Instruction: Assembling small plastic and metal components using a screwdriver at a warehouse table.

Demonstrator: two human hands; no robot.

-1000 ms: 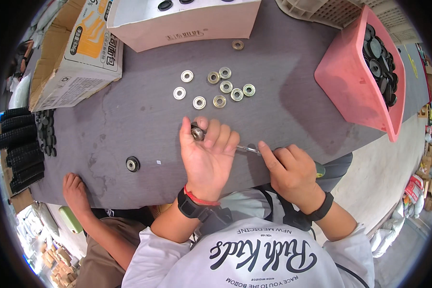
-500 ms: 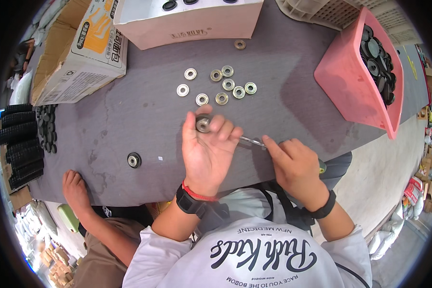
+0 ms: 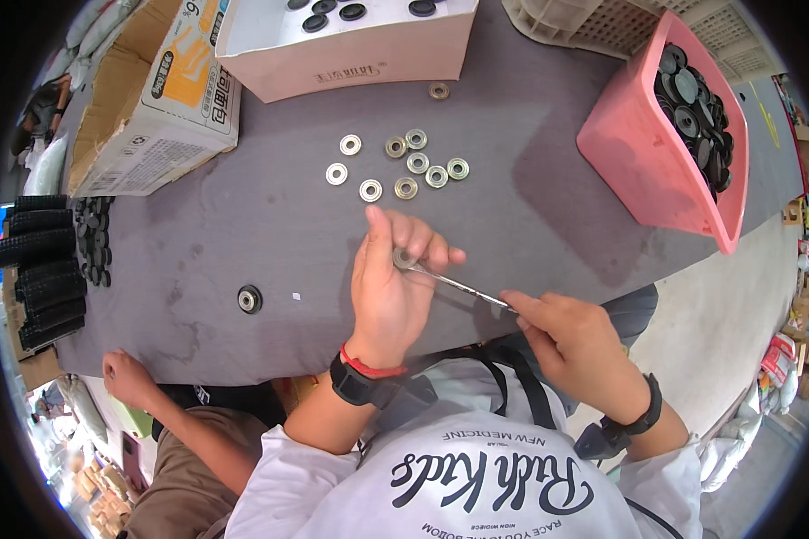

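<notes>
Near the middle of the table, my left hand (image 3: 388, 286) grips a small metal bearing (image 3: 404, 259) between the curled fingers and thumb. My right hand (image 3: 569, 334) is closed around a screwdriver (image 3: 467, 288); its handle is hidden in the palm. The slim metal shaft slants up and left, its tip reaching the bearing. Beyond my left hand lie several loose bearings (image 3: 405, 188), with a lone bearing (image 3: 439, 91) farther off by the white box. Left of my hands, a black wheel with a metal bearing in its centre (image 3: 250, 299) lies flat.
The white box (image 3: 351, 72) at the back holds black round parts. A pink bin (image 3: 634, 171) full of black discs stands right, before a pale plastic crate (image 3: 593, 27). An open carton (image 3: 153, 135) and black ridged rolls (image 3: 45, 269) are left. Another person's hand (image 3: 128, 379) is at the near-left edge.
My right hand has drawn right and down, showing more of the screwdriver's shaft. My left hand has turned, and the bearing sits lower in its fingers. The other person's hand has shifted nearer the edge.
</notes>
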